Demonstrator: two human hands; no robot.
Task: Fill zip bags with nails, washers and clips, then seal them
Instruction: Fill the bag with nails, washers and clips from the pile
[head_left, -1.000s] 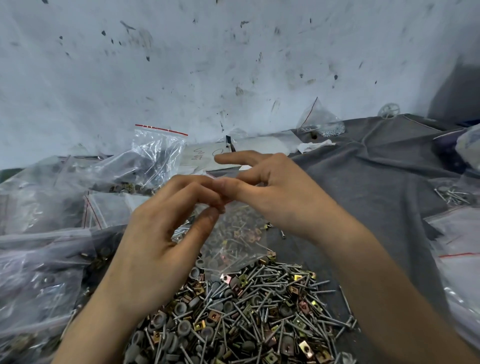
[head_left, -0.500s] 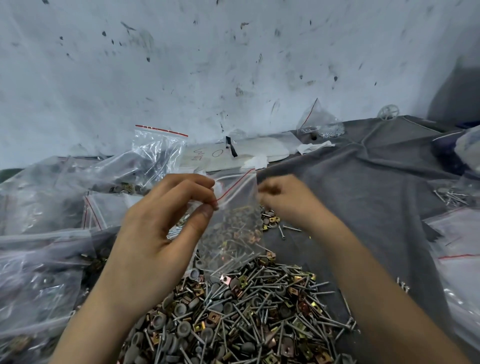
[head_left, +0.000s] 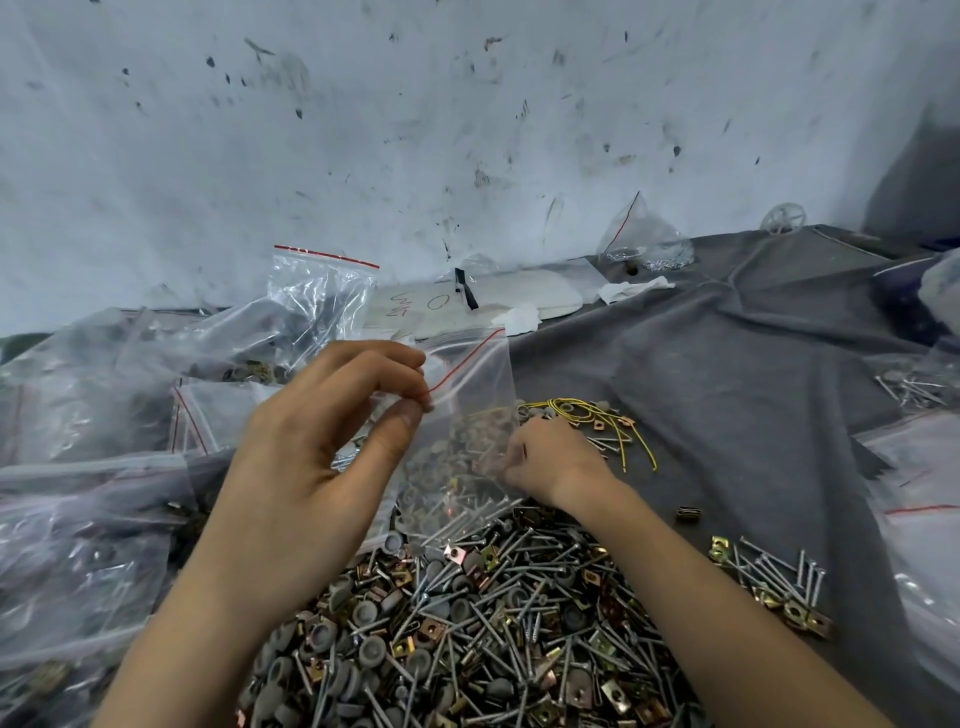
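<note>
My left hand (head_left: 322, 457) pinches the top left corner of a small clear zip bag (head_left: 470, 415) with a red line along its mouth, and holds it upright above the pile. Nails, washers and clips show inside the bag's lower part. My right hand (head_left: 550, 457) is lower, to the right of the bag's bottom, fingers curled down onto loose parts on the cloth; whether it holds anything is hidden. A big heap of nails, grey washers and brass clips (head_left: 493, 634) lies below both hands.
Filled clear bags (head_left: 83, 467) are stacked at the left, and more bags (head_left: 919, 499) lie at the right edge. A yellow wire (head_left: 587, 415) lies beyond my right hand. Grey cloth (head_left: 727, 364) covers the table, and a stained wall stands close behind.
My right hand let go of the bag's mouth and dropped down right to the loose parts. My left hand kept its pinch on the bag's corner.
</note>
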